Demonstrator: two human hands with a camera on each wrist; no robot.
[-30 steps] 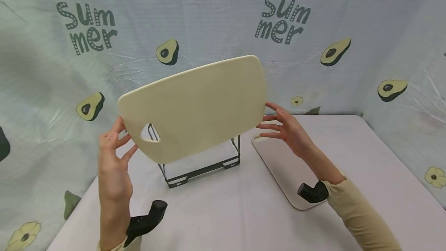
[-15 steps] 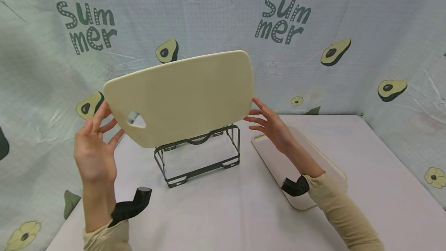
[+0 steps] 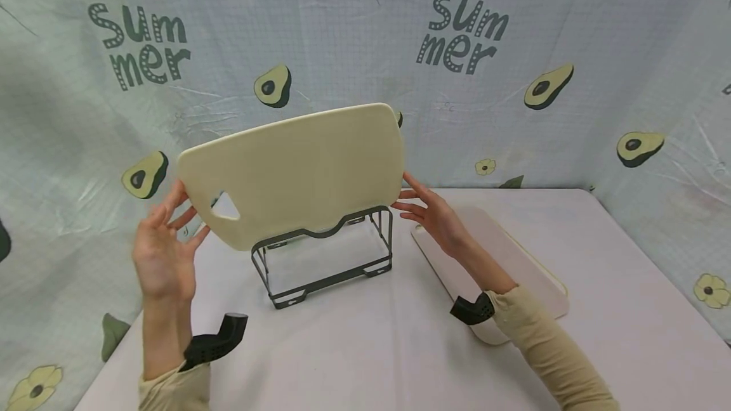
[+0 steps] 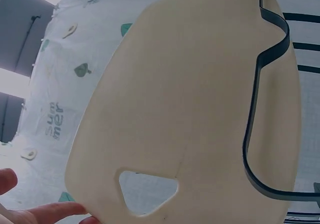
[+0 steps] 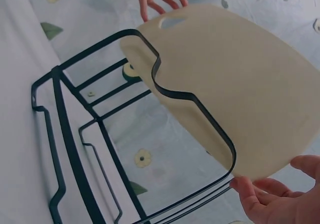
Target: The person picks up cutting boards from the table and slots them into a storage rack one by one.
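Head view: one cream board (image 3: 297,170), broad face toward the camera, right end higher than the left, handle cut-out near its left end; held raised over the tabletop (image 3: 354,354), left of its middle, between two hands. Left hand (image 3: 162,259): fingers extended and spread, tips against the board's left edge near the lower corner. Right hand (image 3: 436,217): fingers likewise spread, tips at the board's lower right corner. One black wire rack (image 3: 337,281), standing nearer the tabletop's left edge than its right; wavy upper rail along the board's lower edge, contact uncertain. One pale flat board (image 3: 514,259), lying between rack and right edge, its far end near the tabletop's far edge, partly behind the right forearm. Backdrop: printed cloth (image 3: 342,37), avocados and "summer" lettering. Left wrist view: cream board filling most of the frame, wavy rail in front; one finger meeting the edge near the cut-out, another digit apart from it. Right wrist view: rack rail crossing before the board; right fingers, slightly bent, at the near corner; left fingers at the far end, beside the cut-out.
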